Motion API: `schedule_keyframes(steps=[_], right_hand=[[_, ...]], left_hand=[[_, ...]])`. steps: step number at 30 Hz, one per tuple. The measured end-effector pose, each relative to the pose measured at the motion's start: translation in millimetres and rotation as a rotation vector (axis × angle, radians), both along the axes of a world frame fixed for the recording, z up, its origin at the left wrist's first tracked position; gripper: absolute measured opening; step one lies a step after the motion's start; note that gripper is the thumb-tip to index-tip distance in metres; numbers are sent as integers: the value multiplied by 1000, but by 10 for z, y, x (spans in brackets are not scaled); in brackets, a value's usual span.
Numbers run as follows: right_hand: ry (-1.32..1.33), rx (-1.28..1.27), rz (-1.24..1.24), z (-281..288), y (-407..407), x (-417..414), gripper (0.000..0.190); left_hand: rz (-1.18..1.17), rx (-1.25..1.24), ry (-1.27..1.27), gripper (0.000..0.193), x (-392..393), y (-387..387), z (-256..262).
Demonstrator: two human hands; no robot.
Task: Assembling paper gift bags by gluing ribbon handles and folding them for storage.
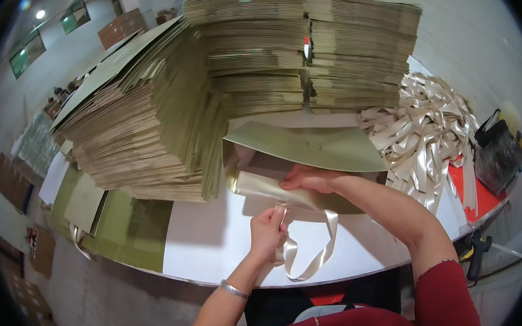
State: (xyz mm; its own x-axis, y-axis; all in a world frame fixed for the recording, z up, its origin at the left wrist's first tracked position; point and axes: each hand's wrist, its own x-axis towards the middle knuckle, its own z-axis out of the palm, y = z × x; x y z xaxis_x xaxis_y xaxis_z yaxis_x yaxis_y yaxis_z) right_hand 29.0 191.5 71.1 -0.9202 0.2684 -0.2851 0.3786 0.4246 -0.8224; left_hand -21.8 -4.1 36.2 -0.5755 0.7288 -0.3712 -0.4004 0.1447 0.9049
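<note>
An olive-green paper bag [296,144] lies on its side before me, its open mouth towards me. At the bag's near panel, my left hand [267,231] pinches a cream satin ribbon [315,271], and the ribbon's loop hangs down onto the white tabletop. My right hand [308,179] reaches across the bag's mouth, with bent fingers gripping the shiny near panel [258,188]. Part of that hand's grip is hidden by the fingers themselves.
Tall stacks of flat green paper bags [255,34] stand behind and at the left [121,146]. A heap of cream ribbons [420,136] lies at the right, partly over a red sheet [467,183]. A black pouch [499,158] and a glue gun [477,254] are at the right edge.
</note>
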Motion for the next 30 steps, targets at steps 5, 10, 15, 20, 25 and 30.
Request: schedule_keyframes(steps=[5,10,15,20,25,30], right_hand=[[86,-74,-19,188,-168,59,39],[46,-6,-37,274,-266,135,35],[26,-152,-30,231,-301,187,48],[117,-102,80,100,-277,156,41],[-214,-279,137,80,-229,93,31],[-246,56,379,116,-258,128,34]], left_hand=[[28,17,99,22,99,-101,53],[91,68,99,19,143,-165,22],[122,73,87,18,183,-172,32],[-1,-48,68,23,183,-207,98],[-72,67,4,25,202,-188,-22],[-152,60,-44,25,126,-186,-31]])
